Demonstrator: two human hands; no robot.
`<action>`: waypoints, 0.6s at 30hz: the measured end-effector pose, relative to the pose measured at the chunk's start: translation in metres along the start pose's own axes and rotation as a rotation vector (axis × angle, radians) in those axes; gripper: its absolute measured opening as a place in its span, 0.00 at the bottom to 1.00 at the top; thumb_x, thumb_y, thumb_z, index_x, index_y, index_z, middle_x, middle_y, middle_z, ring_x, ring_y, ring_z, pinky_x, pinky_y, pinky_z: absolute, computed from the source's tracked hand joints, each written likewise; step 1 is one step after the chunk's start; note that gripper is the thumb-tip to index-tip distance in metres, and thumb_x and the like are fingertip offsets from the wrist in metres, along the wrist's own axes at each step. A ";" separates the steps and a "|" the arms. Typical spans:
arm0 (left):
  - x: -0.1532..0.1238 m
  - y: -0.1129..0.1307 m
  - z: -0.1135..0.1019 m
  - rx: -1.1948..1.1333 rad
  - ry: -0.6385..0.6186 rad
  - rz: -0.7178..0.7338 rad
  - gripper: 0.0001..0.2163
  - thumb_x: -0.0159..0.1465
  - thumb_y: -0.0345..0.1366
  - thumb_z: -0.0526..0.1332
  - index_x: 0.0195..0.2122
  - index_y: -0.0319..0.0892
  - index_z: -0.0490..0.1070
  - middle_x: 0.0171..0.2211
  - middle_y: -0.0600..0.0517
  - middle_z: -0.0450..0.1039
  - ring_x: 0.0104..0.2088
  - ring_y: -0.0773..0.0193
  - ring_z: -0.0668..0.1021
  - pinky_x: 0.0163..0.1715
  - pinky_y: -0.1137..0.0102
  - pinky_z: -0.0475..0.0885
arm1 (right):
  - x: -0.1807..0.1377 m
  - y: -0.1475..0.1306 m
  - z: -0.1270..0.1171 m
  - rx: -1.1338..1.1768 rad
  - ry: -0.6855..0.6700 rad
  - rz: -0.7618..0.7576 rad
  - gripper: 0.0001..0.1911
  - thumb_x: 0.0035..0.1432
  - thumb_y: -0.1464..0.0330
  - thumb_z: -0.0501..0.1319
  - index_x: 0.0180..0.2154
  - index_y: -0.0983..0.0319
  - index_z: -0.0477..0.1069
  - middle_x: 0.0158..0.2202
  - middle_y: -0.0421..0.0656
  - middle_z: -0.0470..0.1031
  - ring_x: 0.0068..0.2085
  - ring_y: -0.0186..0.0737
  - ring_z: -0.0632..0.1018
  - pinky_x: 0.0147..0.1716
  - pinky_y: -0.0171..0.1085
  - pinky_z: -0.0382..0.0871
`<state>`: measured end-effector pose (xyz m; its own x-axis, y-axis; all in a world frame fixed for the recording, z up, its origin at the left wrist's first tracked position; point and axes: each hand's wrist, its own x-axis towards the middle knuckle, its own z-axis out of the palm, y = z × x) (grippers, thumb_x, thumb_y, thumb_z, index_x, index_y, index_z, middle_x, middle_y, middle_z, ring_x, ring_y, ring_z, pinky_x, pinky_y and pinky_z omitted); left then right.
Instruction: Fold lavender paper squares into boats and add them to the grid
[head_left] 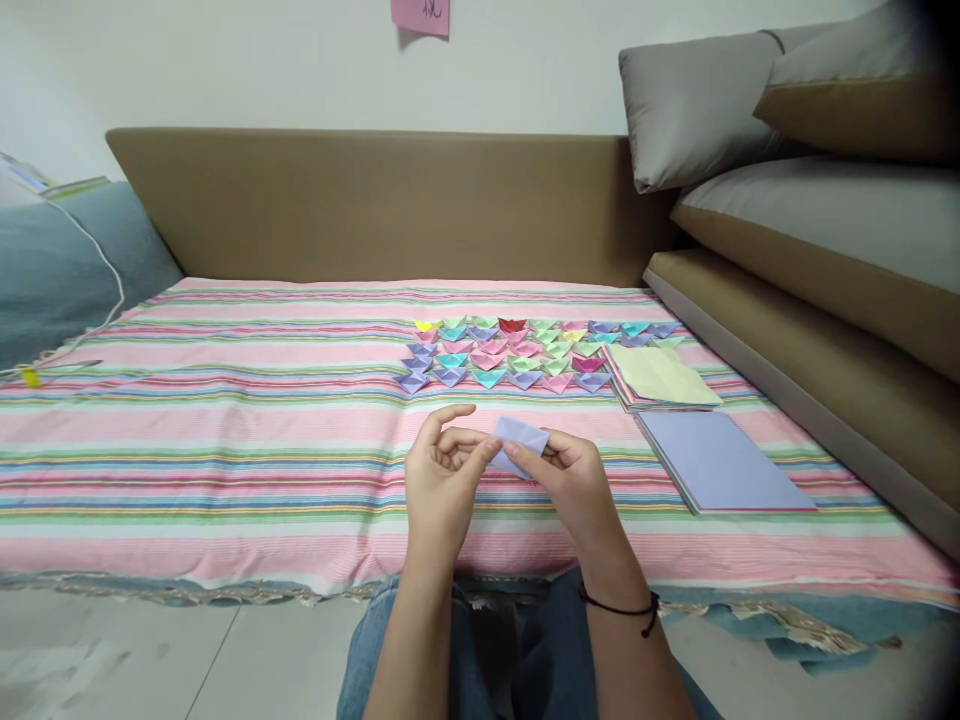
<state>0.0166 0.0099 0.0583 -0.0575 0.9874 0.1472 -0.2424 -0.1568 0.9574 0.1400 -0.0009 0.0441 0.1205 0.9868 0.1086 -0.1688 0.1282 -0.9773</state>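
A small folded piece of lavender paper (523,432) is held up between my two hands, over the near part of the striped cloth. My left hand (444,465) pinches its left edge with thumb and finger, the index finger raised and curled above. My right hand (574,470) grips the right side, its thumb lying across the front and the other fingers behind. Beyond the hands, several rows of small folded paper boats (487,359) in purple, pink, green, blue, yellow and red stand on the cloth.
Right of the boats lies a stack of pale yellow paper squares (664,376), with a stack of lavender sheets (724,462) nearer me. Large cushions (825,230) pile up along the right side. A white cable (105,255) runs along the left, by a blue cushion (67,250).
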 end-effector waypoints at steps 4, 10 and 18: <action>0.000 0.000 0.001 -0.008 -0.081 -0.009 0.15 0.54 0.32 0.65 0.42 0.41 0.67 0.26 0.55 0.73 0.27 0.70 0.74 0.28 0.76 0.68 | -0.001 0.000 -0.002 -0.045 -0.068 0.029 0.10 0.48 0.65 0.66 0.24 0.65 0.72 0.20 0.37 0.67 0.24 0.31 0.66 0.23 0.31 0.60; -0.001 0.001 0.003 -0.015 -0.076 -0.013 0.14 0.54 0.32 0.65 0.41 0.41 0.66 0.24 0.55 0.72 0.25 0.69 0.73 0.26 0.75 0.69 | -0.001 0.000 0.001 -0.111 -0.105 0.041 0.12 0.48 0.63 0.65 0.22 0.65 0.70 0.18 0.37 0.64 0.21 0.30 0.64 0.20 0.31 0.58; -0.002 0.003 0.005 -0.050 -0.074 -0.053 0.21 0.51 0.33 0.67 0.45 0.43 0.62 0.24 0.57 0.72 0.22 0.70 0.73 0.23 0.76 0.70 | -0.001 -0.001 0.002 -0.105 -0.096 0.072 0.11 0.46 0.63 0.66 0.24 0.65 0.72 0.19 0.39 0.69 0.22 0.33 0.69 0.22 0.33 0.64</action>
<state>0.0209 0.0073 0.0620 0.0281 0.9928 0.1164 -0.2909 -0.1033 0.9512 0.1382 -0.0020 0.0453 0.0171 0.9986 0.0495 -0.0703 0.0506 -0.9962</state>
